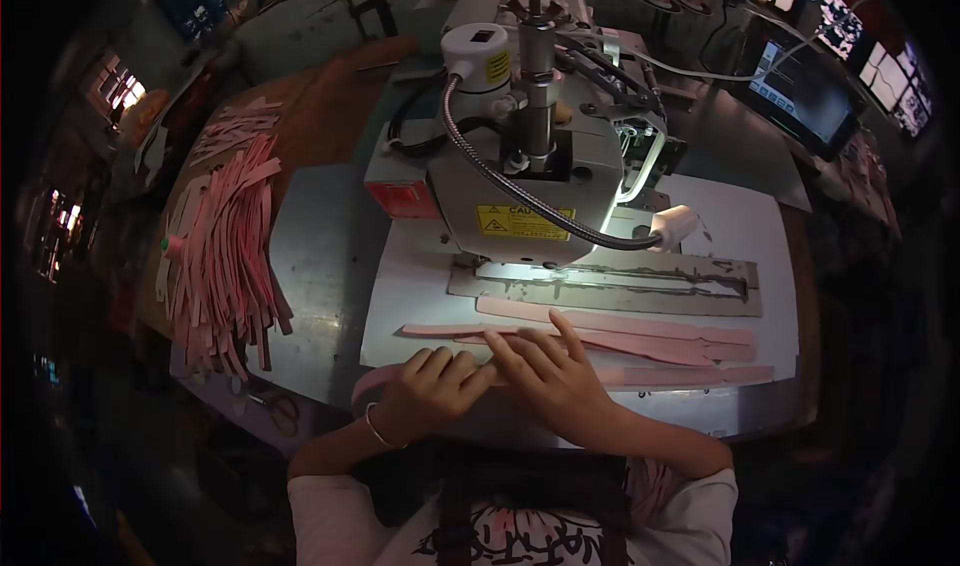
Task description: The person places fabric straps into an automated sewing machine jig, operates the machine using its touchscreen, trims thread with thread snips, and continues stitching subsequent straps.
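My left hand (432,394) is closed, with its fingers curled around a long pink strip (690,375) near the table's front edge. One end of that strip bends out to the left of the hand. My right hand (555,378) meets the left at the same strip; its thumb is hidden, one finger points up, and the others lean left over the strip. Just beyond the fingers lie more pink strips (620,320), some overlapping. Behind them a grey template plate (640,284) with a long slot sits under the lit head of the sewing machine (530,191).
A thick bundle of pink strips (225,256) hangs over the table's left side, with a green-and-pink spool (172,247) on it. Scissors (280,413) lie at the front left. A lamp (676,226) on a flexible hose and a screen (800,96) stand to the right.
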The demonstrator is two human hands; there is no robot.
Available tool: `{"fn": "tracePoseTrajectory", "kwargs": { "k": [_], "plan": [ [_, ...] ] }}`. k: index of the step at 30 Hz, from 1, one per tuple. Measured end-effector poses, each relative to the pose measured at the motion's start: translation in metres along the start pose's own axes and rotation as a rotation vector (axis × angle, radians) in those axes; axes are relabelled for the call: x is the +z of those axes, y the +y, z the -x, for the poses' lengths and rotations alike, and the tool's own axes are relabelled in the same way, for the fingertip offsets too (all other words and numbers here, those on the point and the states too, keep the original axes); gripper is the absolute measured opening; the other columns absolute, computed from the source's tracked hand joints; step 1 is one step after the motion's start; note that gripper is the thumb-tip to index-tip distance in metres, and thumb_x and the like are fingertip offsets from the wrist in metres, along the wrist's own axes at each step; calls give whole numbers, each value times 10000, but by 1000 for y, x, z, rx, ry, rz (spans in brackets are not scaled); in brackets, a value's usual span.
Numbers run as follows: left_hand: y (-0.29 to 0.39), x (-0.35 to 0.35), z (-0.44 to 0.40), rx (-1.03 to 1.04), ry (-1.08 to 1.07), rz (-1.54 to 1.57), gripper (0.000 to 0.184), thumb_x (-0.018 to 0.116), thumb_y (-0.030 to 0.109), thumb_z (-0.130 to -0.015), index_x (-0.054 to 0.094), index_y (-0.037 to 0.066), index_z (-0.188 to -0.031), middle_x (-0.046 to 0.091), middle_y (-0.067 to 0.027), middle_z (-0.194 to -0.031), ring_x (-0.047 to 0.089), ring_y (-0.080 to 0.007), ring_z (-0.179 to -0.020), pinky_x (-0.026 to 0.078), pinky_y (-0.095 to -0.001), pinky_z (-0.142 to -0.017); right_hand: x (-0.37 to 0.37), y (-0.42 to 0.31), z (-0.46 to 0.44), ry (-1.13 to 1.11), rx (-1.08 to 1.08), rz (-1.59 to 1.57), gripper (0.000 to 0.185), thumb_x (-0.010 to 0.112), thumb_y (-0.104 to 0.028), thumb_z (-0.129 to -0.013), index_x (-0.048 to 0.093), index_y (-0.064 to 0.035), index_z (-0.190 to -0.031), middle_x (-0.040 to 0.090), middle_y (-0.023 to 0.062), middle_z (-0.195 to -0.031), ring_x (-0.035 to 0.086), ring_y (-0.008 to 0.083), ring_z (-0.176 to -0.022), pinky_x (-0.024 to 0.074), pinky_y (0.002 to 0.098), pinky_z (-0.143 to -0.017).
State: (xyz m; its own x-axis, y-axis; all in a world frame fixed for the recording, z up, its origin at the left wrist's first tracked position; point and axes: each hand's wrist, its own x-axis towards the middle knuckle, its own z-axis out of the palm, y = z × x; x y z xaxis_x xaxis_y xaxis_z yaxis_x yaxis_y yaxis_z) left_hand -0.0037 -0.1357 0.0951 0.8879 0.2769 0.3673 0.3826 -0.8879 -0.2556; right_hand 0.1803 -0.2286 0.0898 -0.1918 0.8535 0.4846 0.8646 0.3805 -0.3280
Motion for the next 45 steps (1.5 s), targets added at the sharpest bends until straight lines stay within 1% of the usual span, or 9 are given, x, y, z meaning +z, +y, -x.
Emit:
{"fn": "tracePoseTrajectory", "kwargs": {
  "k": [3,5,10,19,24,28,33,39,45],
  "plan": [
    [1,3,-6,-50,-48,197,347,653,258,-773,615,130,-1093,478,-11,-692,427,-122,-536,362,-252,-494,0,19,17,-147,-1,50,530,625,-190,-784,486,-73,-1283,501,50,-802,460,175,-677,415,307,-650],
    [-19,-2,-13,-265,-286,447,333,662,295,-786,623,102,-1055,535,-40,-656,465,-137,-513,382,-258,-514,-31,40,21,-143,67,75,510,634,-150,-780,513,-103,-1274,355,8,-680,334,147,-565,313,277,-519],
    [-66,68,-13,-503,-270,1140,228,668,236,-789,645,51,-919,607,-44,-669,494,-176,-529,405,-276,-554,-73,112,53,-73,323,139,304,642,-225,-785,667,-82,-1052,371,6,-652,369,170,-641,320,312,-660],
    [-56,109,-35,-511,-123,660,144,649,114,-781,649,48,-909,634,-41,-802,576,-197,-674,444,-281,-651,-63,184,84,-26,518,85,166,627,-146,-783,657,-31,-900,515,40,-698,437,192,-694,357,306,-748],
    [-50,105,-37,-194,120,555,139,651,101,-772,656,47,-900,653,-42,-842,595,-206,-723,451,-278,-705,-65,180,77,-37,647,31,93,633,-105,-749,628,-39,-815,520,40,-749,452,198,-735,372,297,-743],
    [-53,110,-46,-28,201,358,155,671,116,-762,659,35,-894,667,-51,-753,593,-209,-639,460,-288,-631,-68,165,66,55,780,-132,97,650,-110,-738,619,-36,-793,522,45,-771,457,176,-746,390,287,-672],
    [-52,97,-46,-439,-34,771,169,675,154,-770,663,26,-880,656,-69,-652,575,-219,-516,442,-298,-511,-76,176,70,37,604,-266,142,676,-153,-746,635,-17,-751,536,51,-639,436,144,-598,377,260,-562],
    [-59,138,-34,-523,50,689,172,673,177,-778,666,23,-857,633,-82,-598,543,-224,-425,409,-307,-433,-77,183,58,-165,694,-95,216,661,-185,-774,616,4,-679,508,37,-562,407,140,-524,364,259,-552],
    [-63,152,-30,-365,166,449,173,642,190,-794,667,31,-856,632,-93,-610,546,-238,-436,417,-311,-446,-73,183,47,-242,886,-156,240,622,-178,-781,582,9,-635,482,16,-514,377,138,-481,337,261,-516]
  ]
}}
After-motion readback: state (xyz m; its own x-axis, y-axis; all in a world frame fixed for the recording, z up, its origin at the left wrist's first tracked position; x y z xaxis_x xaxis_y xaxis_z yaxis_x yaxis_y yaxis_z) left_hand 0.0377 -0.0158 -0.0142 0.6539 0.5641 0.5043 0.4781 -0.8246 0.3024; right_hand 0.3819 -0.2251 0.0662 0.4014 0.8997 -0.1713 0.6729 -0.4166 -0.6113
